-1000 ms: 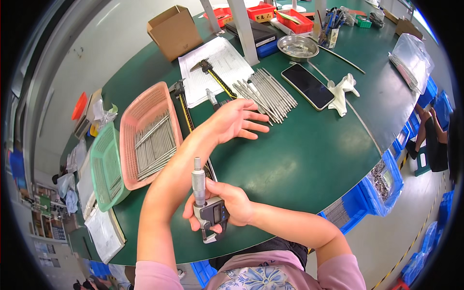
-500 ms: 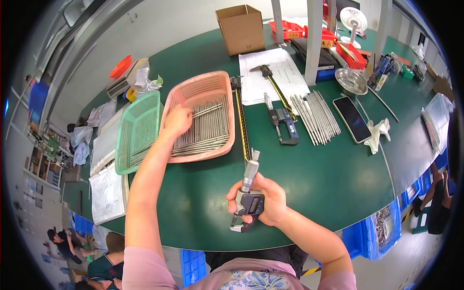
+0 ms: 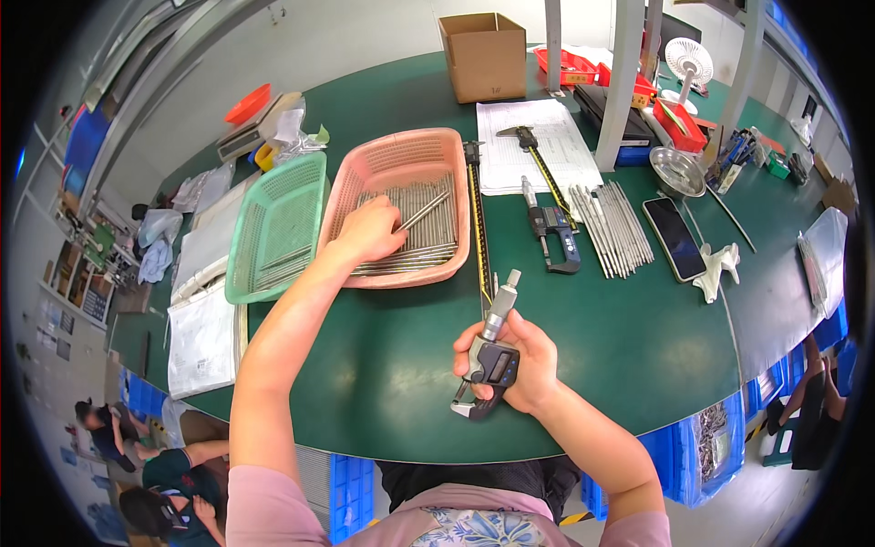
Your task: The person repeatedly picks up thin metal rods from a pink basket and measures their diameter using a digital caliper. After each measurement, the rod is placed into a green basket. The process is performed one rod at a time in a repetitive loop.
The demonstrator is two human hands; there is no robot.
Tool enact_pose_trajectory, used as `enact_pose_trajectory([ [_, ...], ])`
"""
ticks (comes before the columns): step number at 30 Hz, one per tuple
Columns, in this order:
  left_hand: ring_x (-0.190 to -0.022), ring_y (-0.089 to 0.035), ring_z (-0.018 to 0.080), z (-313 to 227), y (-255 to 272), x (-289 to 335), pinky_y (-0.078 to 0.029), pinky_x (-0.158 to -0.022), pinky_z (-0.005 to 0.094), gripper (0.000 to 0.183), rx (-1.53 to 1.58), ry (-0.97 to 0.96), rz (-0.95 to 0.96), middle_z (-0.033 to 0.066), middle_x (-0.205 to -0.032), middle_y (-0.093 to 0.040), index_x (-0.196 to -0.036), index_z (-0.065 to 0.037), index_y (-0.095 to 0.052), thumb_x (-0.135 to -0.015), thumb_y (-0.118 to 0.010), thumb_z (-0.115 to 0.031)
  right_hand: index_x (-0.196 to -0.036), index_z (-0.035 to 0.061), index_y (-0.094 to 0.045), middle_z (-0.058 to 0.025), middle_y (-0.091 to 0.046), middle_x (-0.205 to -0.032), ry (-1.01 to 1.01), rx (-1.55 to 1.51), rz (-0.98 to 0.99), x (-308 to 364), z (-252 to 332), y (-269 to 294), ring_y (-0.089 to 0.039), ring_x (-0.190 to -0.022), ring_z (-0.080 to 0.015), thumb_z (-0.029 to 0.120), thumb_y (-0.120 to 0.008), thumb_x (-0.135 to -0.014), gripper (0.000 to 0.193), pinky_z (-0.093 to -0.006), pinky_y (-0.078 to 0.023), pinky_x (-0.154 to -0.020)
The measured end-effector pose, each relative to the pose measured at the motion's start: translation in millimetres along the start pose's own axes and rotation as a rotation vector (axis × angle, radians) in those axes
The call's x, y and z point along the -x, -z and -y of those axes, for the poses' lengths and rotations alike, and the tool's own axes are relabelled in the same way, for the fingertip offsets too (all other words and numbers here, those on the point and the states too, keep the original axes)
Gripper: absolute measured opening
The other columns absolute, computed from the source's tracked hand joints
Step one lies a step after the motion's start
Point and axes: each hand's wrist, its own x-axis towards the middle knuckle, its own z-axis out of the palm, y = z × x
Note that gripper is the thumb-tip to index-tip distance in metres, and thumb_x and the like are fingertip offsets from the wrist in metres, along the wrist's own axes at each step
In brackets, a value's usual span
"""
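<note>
My left hand [image 3: 372, 230] reaches into the pink basket [image 3: 401, 150], its fingers closed round the near end of a slim metal rod [image 3: 427, 210]. That rod slants above many similar rods lying in the basket; my fingertips are partly hidden. Lower down, over the green table, my right hand [image 3: 536, 365] grips a digital micrometer [image 3: 497, 356]. Its thimble points up and away, and its curved frame points towards me. No rod shows between the micrometer's jaws. A green basket [image 3: 283, 196] with a few rods in it stands left of the pink one.
Right of the pink basket lie a long caliper [image 3: 480, 219], a second micrometer [image 3: 561, 242] and a row of rods [image 3: 620, 232]. Another caliper [image 3: 540, 162] rests on paper sheets [image 3: 510, 123]. Farther right are a phone [image 3: 674, 239], a metal bowl [image 3: 677, 171] and a white glove [image 3: 719, 271].
The whole view has shifted, so the table's things appear farther right. My left hand has moved slightly right within the pink basket. My right hand still holds the micrometer.
</note>
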Motion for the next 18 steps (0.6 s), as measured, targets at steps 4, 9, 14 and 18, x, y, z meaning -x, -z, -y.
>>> enact_pose_trajectory([
  [4, -0.08, -0.055, 0.0272, 5.1, 1.9, 0.5, -0.044, -0.069, 0.0368, 0.014, 0.095, -0.039, 0.052, 0.0104, -0.083, -0.054, -0.072, -0.004, -0.059, -0.069, -0.063, -0.017, -0.092, -0.0054, -0.054, -0.019, -0.057, -0.075, 0.011, 0.018, -0.04, -1.4, -0.1, 0.6, -0.048, -0.043, -0.0196, 0.055, -0.031, -0.083, 0.065, -0.0266, -0.041, -0.041],
  [9, -0.079, -0.056, 0.0273, 16.4, 8.3, -0.2, -0.044, -0.068, 0.0377, 0.013, 0.21, -0.081, 0.257, 0.011, -0.084, -0.056, -0.073, -0.004, -0.061, -0.07, -0.061, -0.016, -0.092, -0.0053, -0.054, -0.0189, -0.057, -0.074, 0.013, 0.017, -0.056, -2.2, -0.2, 1.5, -0.048, -0.043, -0.0198, 0.054, -0.032, -0.083, 0.064, -0.0267, -0.041, -0.041],
  [14, -0.077, -0.055, 0.0244, 20.3, 15.1, 10.6, -0.044, -0.069, 0.0336, 0.011, 0.305, -0.122, 0.099, 0.0106, -0.082, -0.054, -0.078, -0.002, -0.061, -0.072, -0.061, -0.012, -0.092, -0.0052, -0.053, -0.0189, -0.057, -0.074, -0.002, 0.022, -0.046, -2.1, -0.4, -0.6, -0.048, -0.042, -0.0201, 0.055, -0.032, -0.082, 0.064, -0.0271, -0.041, -0.041],
  [18, -0.077, -0.055, 0.0192, 1.5, 32.1, 27.5, -0.046, -0.068, 0.0311, 0.012, 0.767, -0.015, -0.165, 0.0076, -0.082, -0.053, -0.085, -0.001, -0.058, -0.081, -0.055, -0.012, -0.091, -0.004, -0.053, -0.0181, -0.057, -0.074, -0.002, -0.008, -0.089, -4.6, 1.5, 1.3, -0.048, -0.043, -0.0205, 0.059, -0.029, -0.081, 0.068, -0.0277, -0.041, -0.042],
])
